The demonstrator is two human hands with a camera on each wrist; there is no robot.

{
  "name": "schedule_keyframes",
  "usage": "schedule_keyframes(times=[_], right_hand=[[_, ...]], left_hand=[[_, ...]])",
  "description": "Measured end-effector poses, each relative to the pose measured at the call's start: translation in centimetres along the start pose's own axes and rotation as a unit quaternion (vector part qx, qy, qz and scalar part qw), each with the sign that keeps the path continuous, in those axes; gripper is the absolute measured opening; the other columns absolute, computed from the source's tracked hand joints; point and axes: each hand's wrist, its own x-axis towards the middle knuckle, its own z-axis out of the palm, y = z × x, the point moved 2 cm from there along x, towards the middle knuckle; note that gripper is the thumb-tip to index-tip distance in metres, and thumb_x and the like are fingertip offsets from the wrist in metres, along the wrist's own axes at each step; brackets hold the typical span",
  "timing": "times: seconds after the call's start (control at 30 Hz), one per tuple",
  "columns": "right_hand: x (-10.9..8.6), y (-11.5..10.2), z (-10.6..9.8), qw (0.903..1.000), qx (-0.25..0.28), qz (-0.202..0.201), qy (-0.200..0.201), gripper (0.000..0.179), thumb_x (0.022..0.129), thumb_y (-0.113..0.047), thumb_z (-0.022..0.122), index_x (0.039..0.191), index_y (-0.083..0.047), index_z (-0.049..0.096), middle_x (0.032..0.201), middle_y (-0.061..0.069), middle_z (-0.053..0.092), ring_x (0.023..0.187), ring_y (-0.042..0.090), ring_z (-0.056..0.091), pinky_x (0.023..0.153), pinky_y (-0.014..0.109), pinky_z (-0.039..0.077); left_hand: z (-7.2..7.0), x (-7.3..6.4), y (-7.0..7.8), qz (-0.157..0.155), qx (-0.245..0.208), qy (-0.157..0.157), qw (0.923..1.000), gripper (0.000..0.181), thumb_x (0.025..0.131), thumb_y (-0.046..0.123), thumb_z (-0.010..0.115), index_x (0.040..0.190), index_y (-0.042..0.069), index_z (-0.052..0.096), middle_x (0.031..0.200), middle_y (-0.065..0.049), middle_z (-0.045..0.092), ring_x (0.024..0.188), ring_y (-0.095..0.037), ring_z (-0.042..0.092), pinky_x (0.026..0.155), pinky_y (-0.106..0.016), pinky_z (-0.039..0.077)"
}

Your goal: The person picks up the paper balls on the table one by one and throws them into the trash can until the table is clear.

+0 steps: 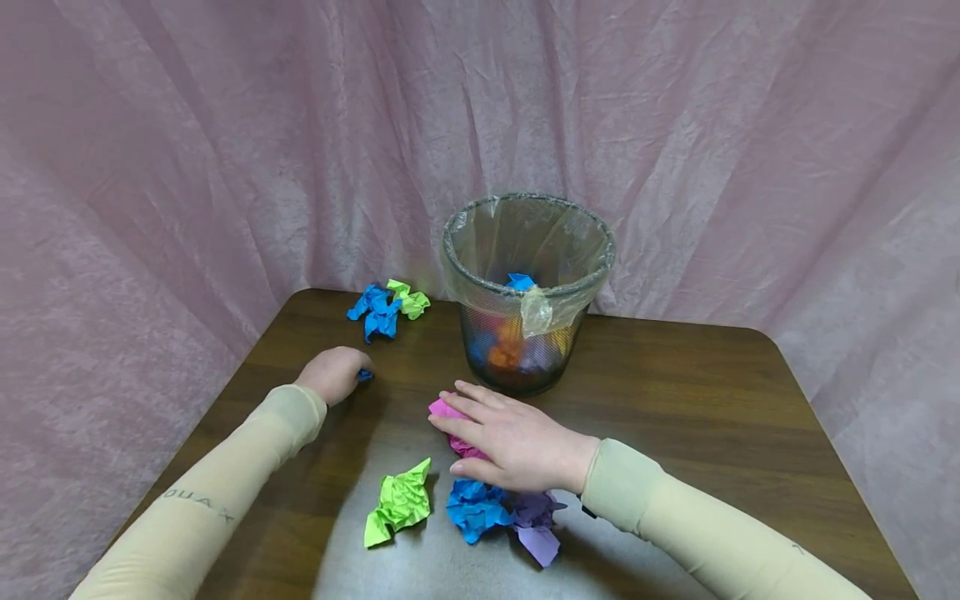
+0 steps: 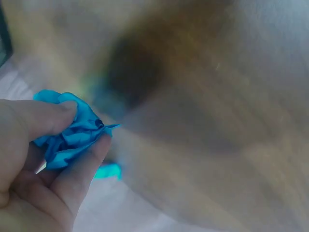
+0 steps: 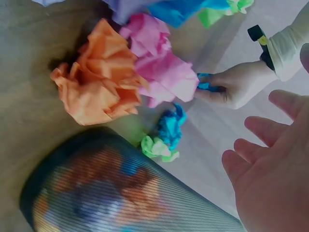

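Between its thumb and fingers my left hand (image 1: pixel 334 375) pinches a crumpled blue paper (image 2: pixel 72 130), low over the left side of the table. My right hand (image 1: pixel 510 437), palm down with fingers spread and straight, is over a crumpled pink paper (image 1: pixel 444 408) and partly covers it in the head view. An orange crumpled paper (image 3: pixel 99 77) shows beside the pink one in the right wrist view; the hand hides it in the head view. Nearer the front lie green (image 1: pixel 401 500), blue (image 1: pixel 476 510) and purple (image 1: pixel 536 529) crumpled papers.
A mesh wastebasket (image 1: pixel 579 302) with a clear liner stands at the back middle, holding several crumpled papers. At the back left, another blue paper (image 1: pixel 377 312) and a green paper (image 1: pixel 410 300) lie together near the table edge. A pink curtain (image 1: pixel 300 150) hangs behind.
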Motion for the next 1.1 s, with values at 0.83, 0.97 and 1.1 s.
schedule_keyframes(times=[0.83,0.97,1.1], right_hand=[[0.2,-1.4,-10.6,0.9987,-0.047,-0.008,0.018,0.078,0.101,-0.072,0.035,0.163,-0.026,0.032,0.17,0.003,0.018,0.157,0.023,0.005,0.124,0.04,0.016],[-0.5,-0.8,-13.0,0.998,-0.055,0.006,0.03,0.078,0.1,-0.073,0.035,0.163,-0.027,0.03,0.17,0.0,0.016,0.157,0.021,0.003,0.124,0.042,0.016],[-1.3,0.2,-14.7,0.9977,-0.052,0.028,0.034,0.077,0.1,-0.073,0.035,0.163,-0.03,0.027,0.171,-0.006,0.012,0.157,0.018,0.001,0.124,0.046,0.017]], left_hand=[[-13.9,1.8,3.7,0.026,-0.059,0.114,0.9914,0.04,0.095,-0.006,0.056,0.128,0.008,0.073,0.137,-0.011,0.065,0.128,-0.033,0.059,0.095,-0.049,0.051],[-16.0,2.7,5.3,0.033,-0.063,0.129,0.9891,0.037,0.099,-0.001,0.059,0.132,0.009,0.071,0.141,-0.01,0.062,0.13,-0.031,0.058,0.094,-0.046,0.051],[-17.7,3.5,7.1,0.049,-0.064,0.132,0.988,0.036,0.102,0.002,0.058,0.136,0.009,0.068,0.146,-0.009,0.058,0.132,-0.03,0.056,0.099,-0.046,0.051]])
